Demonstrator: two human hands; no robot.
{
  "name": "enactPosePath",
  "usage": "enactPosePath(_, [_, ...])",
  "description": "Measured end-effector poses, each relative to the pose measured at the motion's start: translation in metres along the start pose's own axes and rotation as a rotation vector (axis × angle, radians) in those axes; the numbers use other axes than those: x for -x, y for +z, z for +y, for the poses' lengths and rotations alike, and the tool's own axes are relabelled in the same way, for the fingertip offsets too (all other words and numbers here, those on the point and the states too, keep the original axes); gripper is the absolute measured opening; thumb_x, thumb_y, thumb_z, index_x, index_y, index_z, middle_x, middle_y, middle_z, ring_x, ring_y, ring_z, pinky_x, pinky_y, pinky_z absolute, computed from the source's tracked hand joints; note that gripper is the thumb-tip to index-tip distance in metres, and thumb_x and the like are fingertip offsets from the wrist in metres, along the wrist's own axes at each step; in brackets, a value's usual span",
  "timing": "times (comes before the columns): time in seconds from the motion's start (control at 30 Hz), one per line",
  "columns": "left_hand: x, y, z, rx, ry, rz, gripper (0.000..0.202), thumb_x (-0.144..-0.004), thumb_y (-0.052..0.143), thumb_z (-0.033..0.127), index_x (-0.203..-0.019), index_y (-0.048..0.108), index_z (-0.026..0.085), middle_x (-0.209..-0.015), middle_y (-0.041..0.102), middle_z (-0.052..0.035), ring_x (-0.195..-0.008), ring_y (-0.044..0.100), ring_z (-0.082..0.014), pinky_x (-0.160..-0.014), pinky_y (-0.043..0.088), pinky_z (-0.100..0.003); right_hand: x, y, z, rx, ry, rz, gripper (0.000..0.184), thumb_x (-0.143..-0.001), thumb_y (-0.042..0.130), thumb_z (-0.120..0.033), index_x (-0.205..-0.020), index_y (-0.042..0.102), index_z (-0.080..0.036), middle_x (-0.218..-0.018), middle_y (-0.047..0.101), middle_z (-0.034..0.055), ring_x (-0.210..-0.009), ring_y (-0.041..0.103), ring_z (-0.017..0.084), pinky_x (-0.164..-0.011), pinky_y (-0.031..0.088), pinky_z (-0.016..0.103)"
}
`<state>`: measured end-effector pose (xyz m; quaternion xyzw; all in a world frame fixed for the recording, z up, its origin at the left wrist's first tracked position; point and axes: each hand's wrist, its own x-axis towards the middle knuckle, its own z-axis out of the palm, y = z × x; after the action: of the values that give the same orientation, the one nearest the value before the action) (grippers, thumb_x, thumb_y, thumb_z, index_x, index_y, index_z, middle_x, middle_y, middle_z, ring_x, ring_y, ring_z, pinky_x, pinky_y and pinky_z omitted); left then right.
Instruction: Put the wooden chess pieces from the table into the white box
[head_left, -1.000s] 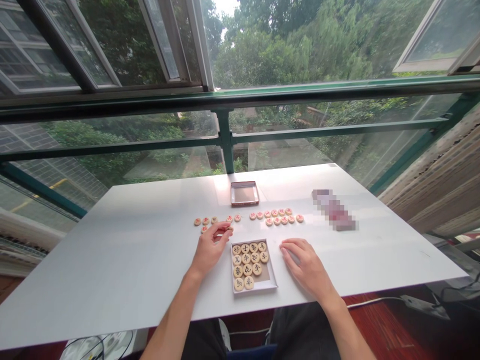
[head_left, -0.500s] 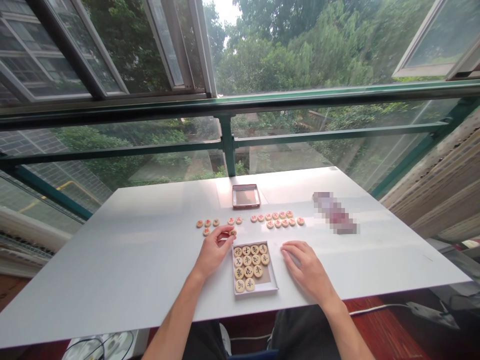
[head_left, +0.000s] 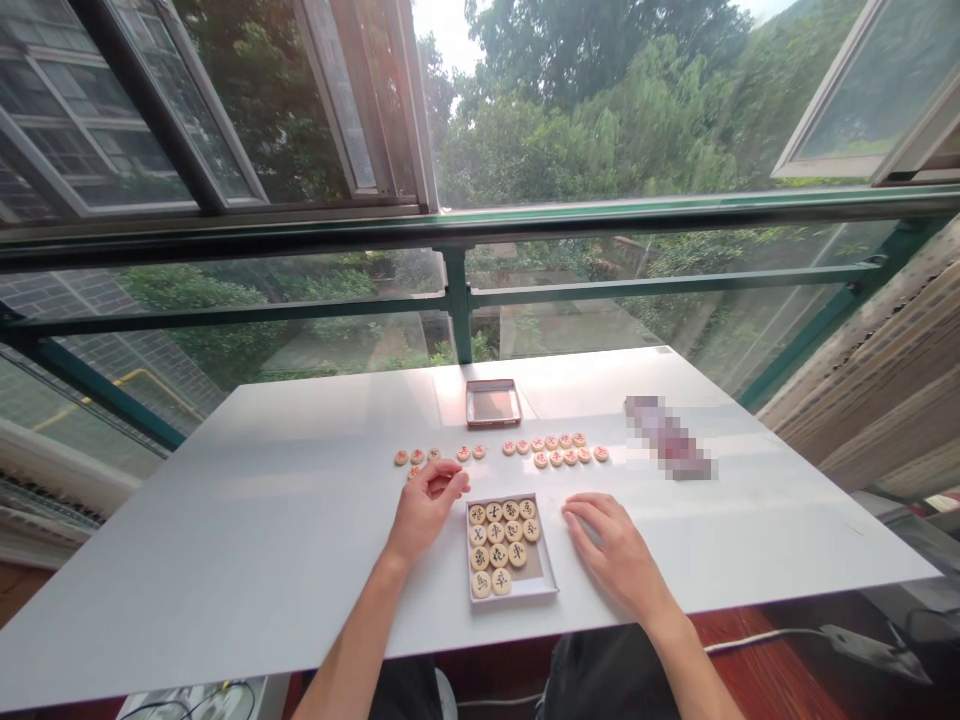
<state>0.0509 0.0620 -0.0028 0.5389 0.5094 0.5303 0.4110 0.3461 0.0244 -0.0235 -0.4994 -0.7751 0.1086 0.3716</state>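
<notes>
My left hand [head_left: 426, 505] rests on the white table [head_left: 262, 520] just left of a small white box [head_left: 535, 572], with its fingers curled in; what they hold is hidden. Several round wooden chess pieces with black characters [head_left: 499, 535] lie in the box. My right hand [head_left: 611, 545] lies flat to the right of the box with its fingers stretched out, holding nothing. Behind the box, several pieces with red characters [head_left: 559, 450] lie in a loose row, and a few more [head_left: 418, 457] sit just beyond my left fingertips.
A shallow red-rimmed lid or tray [head_left: 493, 402] sits at the back middle of the table. A blurred pinkish object [head_left: 667, 438] lies at the back right. A green railing and open windows stand right behind the table. A cable runs over the floor at the right.
My left hand pulled back from the loose pieces toward the box's left side and its fingers curled in; the piece seen at its fingertips earlier no longer shows. My right hand has stayed put.
</notes>
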Motion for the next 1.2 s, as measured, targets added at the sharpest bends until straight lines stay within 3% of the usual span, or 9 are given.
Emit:
enactPosePath(0.13, [0.009,0.004,0.012,0.042,0.013,-0.004,0.032,-0.082,0.072,0.045,-0.099,0.065,0.018,-0.089,0.073,-0.0058,-0.086,0.074,-0.0231,-0.078,0.061,-0.036,-0.001,0.000,-0.001,-0.007,-0.003,0.012,0.018,-0.099,0.051,-0.026,-0.103,0.068,-0.025,-0.108,0.067,0.0085,-0.106,0.062,0.027,-0.095,0.052,0.048])
enactPosePath(0.33, [0.033,0.020,0.039,-0.060,0.001,-0.252,0.024,-0.088,0.066,0.039,-0.104,0.065,0.020,-0.103,0.073,-0.0088,-0.100,0.071,-0.0242,-0.090,0.059,-0.037,-0.001,0.001,0.001,-0.009,-0.008,0.023,0.018,-0.099,0.051,-0.029,-0.102,0.069,-0.025,-0.108,0.068,0.0089,-0.105,0.064,0.027,-0.093,0.055,0.047])
enactPosePath(0.6, [0.040,0.030,0.061,-0.261,0.056,-0.359,0.019,-0.086,0.067,0.040,-0.091,0.070,0.022,-0.088,0.074,-0.0042,-0.082,0.069,-0.0196,-0.080,0.056,-0.031,0.000,0.001,0.001,-0.011,-0.009,0.022,0.018,-0.099,0.051,-0.027,-0.103,0.069,-0.025,-0.108,0.067,0.0087,-0.105,0.063,0.027,-0.094,0.054,0.047])
enactPosePath(0.87, [0.050,0.032,0.069,-0.360,0.050,-0.490,0.016,-0.086,0.064,0.032,-0.095,0.076,0.025,-0.095,0.076,-0.0024,-0.088,0.068,-0.0202,-0.082,0.052,-0.028,0.000,0.002,0.001,-0.015,-0.011,0.033,0.019,-0.099,0.051,-0.028,-0.102,0.069,-0.024,-0.107,0.068,0.0084,-0.104,0.063,0.027,-0.094,0.053,0.048])
enactPosePath(1.2, [0.053,0.034,0.077,-0.490,0.146,-0.630,0.017,-0.084,0.062,0.018,-0.090,0.076,0.026,-0.090,0.075,0.0018,-0.079,0.067,-0.0152,-0.077,0.048,-0.022,-0.001,0.000,-0.001,-0.004,-0.008,0.025,0.018,-0.099,0.051,-0.026,-0.102,0.069,-0.024,-0.106,0.068,0.0078,-0.104,0.063,0.027,-0.094,0.052,0.047])
